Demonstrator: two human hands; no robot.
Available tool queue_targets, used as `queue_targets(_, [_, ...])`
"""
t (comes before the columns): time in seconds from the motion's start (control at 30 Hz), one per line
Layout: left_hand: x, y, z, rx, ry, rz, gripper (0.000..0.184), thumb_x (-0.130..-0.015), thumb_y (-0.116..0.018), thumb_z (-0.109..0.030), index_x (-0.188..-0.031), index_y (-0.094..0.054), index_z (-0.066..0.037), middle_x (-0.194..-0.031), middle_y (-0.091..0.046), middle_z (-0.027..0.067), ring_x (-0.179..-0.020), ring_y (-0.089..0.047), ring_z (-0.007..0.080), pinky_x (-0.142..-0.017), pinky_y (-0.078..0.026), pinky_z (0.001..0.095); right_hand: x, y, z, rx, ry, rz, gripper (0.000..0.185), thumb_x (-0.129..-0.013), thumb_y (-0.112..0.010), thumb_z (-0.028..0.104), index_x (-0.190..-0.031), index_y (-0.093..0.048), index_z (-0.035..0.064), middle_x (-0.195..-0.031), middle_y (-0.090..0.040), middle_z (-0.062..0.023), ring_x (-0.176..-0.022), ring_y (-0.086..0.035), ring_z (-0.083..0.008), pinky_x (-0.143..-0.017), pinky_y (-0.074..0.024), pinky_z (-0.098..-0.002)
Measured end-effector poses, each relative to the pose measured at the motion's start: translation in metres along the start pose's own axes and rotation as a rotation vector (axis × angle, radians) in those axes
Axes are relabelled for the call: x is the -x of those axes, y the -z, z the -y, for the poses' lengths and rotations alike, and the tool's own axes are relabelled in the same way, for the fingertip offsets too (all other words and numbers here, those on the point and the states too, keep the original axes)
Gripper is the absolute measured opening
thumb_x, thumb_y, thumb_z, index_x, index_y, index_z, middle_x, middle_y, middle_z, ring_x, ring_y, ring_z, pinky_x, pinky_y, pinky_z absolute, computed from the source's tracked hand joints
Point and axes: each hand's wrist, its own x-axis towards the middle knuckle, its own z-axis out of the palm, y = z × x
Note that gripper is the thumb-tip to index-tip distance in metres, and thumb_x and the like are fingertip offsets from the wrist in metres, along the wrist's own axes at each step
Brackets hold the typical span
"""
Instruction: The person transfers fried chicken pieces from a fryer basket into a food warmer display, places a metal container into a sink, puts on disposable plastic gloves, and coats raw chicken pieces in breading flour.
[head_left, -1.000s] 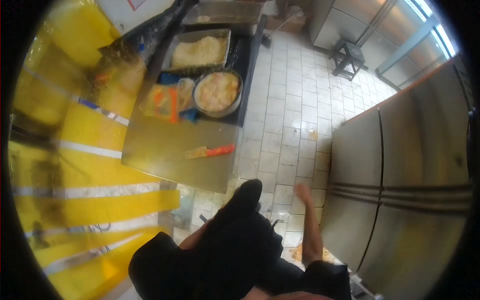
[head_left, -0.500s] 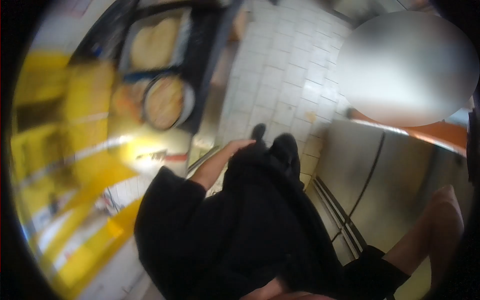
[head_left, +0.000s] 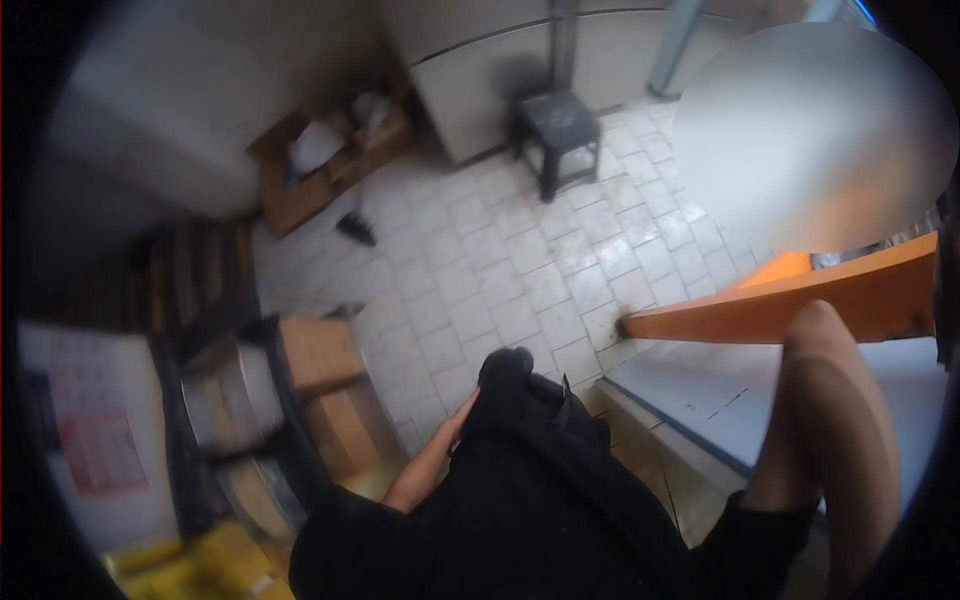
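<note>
My left hand [head_left: 463, 416] hangs by the front of my black clothing [head_left: 520, 480]. Its fingers are mostly hidden against the dark cloth, so whether they hold anything does not show. On the right, my bare right arm [head_left: 825, 420] is sharply bent, with the elbow pointing forward near an orange panel [head_left: 720, 312]. The forearm runs back out of the picture at the bottom, and the right hand is out of view. Beneath that arm lies a pale blue-grey surface [head_left: 690, 398].
Ahead is a white tiled floor [head_left: 520, 260] with a black stool [head_left: 558, 130] by a pale cabinet [head_left: 480, 75]. An open cardboard box [head_left: 300, 190] and a dark brush-like head [head_left: 357, 228] are at far left. Brown boxes [head_left: 320, 355] on a dark rack stand nearer left.
My view has swung to another part of the room. The counter with round and rectangular food pans has left the picture; the stool and cardboard boxes have come in.
</note>
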Motion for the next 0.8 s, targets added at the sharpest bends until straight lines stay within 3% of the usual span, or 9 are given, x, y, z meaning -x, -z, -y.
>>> queue_targets(0.17, [-0.063, -0.013, -0.188, -0.097, 0.009, 0.090, 0.040, -0.099, -0.048, -0.035, -0.121, -0.062, -0.005, -0.106, -0.062, 0.0088, -0.088, -0.060, 0.0238, -0.076, -0.049, 0.0356, -0.014, 0.091, -0.093, 0.291, 0.113, -0.142, 0.042, -0.093, -0.044, 0.053, -0.098, -0.069, 0.0190, -0.104, -0.066, -0.0072, -0.102, -0.057, -0.0242, -0.091, -0.0410, -0.0384])
queue_targets(0.27, [-0.137, -0.033, -0.319, -0.197, 0.046, 0.166, 0.038, -0.099, -0.050, -0.034, -0.117, -0.064, -0.003, -0.098, -0.065, 0.0086, -0.080, -0.061, 0.0229, -0.071, -0.051, 0.0329, 0.059, 0.151, -0.184, 0.344, 0.121, -0.558, 0.043, -0.093, -0.043, 0.054, -0.097, -0.069, 0.0208, -0.104, -0.066, -0.0065, -0.103, -0.057, -0.0239, -0.091, -0.0407, -0.0378])
queue_targets(0.3, [-0.164, -0.032, -0.360, -0.231, 0.069, 0.194, 0.038, -0.099, -0.051, -0.034, -0.115, -0.065, -0.003, -0.095, -0.066, 0.0085, -0.077, -0.062, 0.0226, -0.069, -0.051, 0.0320, 0.107, 0.162, -0.230, 0.342, 0.027, -0.694, 0.045, -0.095, -0.040, 0.049, -0.108, -0.067, 0.0151, -0.110, -0.065, -0.0068, -0.102, -0.057, -0.0257, -0.091, -0.0410, -0.0389])
queue_targets(0.43, [-0.266, -0.047, -0.543, -0.389, 0.153, 0.327, 0.037, -0.098, -0.054, -0.032, -0.110, -0.068, 0.000, -0.084, -0.069, 0.0082, -0.066, -0.064, 0.0214, -0.061, -0.052, 0.0285, 0.320, 0.257, -0.359, 0.975, -1.306, -0.497, 0.022, -0.094, -0.060, 0.009, -0.114, -0.062, 0.0004, -0.108, -0.065, -0.0085, -0.103, -0.060, -0.0166, -0.088, -0.0470, -0.0293])
queue_targets(0.53, [-0.269, -0.104, -0.700, -0.609, -0.007, 0.341, 0.029, -0.094, -0.061, -0.027, -0.096, -0.069, 0.001, -0.075, -0.068, 0.0073, -0.055, -0.061, 0.0196, -0.051, -0.049, 0.0260, 0.477, 0.332, -0.335, 1.395, -1.540, -0.721, 0.018, -0.090, -0.066, 0.012, -0.104, -0.067, 0.0020, -0.107, -0.068, -0.0080, -0.100, -0.062, -0.0160, -0.084, -0.0497, -0.0306])
queue_targets(0.63, [-0.219, -0.246, -0.885, -1.034, -0.348, 0.323, 0.021, -0.083, -0.076, -0.015, -0.071, -0.067, -0.001, -0.062, -0.064, 0.0052, -0.048, -0.056, 0.0164, -0.041, -0.043, 0.0279, 0.548, 0.425, -0.272, 1.929, -1.433, -1.018, 0.026, -0.085, -0.069, 0.010, -0.110, -0.065, 0.0022, -0.108, -0.066, -0.0116, -0.101, -0.063, -0.0243, -0.087, -0.0494, -0.0341])
queue_targets(0.7, [-0.258, -0.358, -0.970, -1.359, -0.936, 0.248, 0.058, -0.089, -0.065, -0.048, -0.058, -0.059, 0.000, -0.051, -0.053, 0.0123, -0.051, -0.056, 0.0206, -0.051, -0.042, 0.0397, 0.553, 0.487, -0.253, 2.131, -1.393, -1.150, 0.029, -0.083, -0.069, 0.008, -0.111, -0.064, 0.0021, -0.107, -0.065, -0.0135, -0.101, -0.063, -0.0281, -0.088, -0.0492, -0.0357])
queue_targets(0.77, [-0.248, -0.511, -1.010, -1.302, -1.143, 0.411, 0.066, -0.094, -0.054, -0.053, -0.058, -0.055, 0.002, -0.050, -0.049, 0.0128, -0.048, -0.050, 0.0227, -0.052, -0.038, 0.0404, 0.597, 0.545, -0.224, 2.444, -1.255, -0.607, 0.035, -0.079, -0.073, 0.011, -0.111, -0.063, 0.0022, -0.107, -0.063, -0.0165, -0.098, -0.061, -0.0328, -0.088, -0.0488, -0.0385])
queue_targets(0.8, [-0.203, -0.586, -1.017, -1.330, -1.147, 0.580, 0.060, -0.096, -0.053, -0.049, -0.063, -0.057, 0.001, -0.052, -0.051, 0.0121, -0.049, -0.051, 0.0215, -0.051, -0.039, 0.0393, 0.624, 0.560, -0.209, 2.469, -1.276, -0.624, 0.035, -0.079, -0.073, 0.011, -0.111, -0.063, 0.0022, -0.107, -0.063, -0.0165, -0.098, -0.061, -0.0328, -0.088, -0.0488, -0.0385])
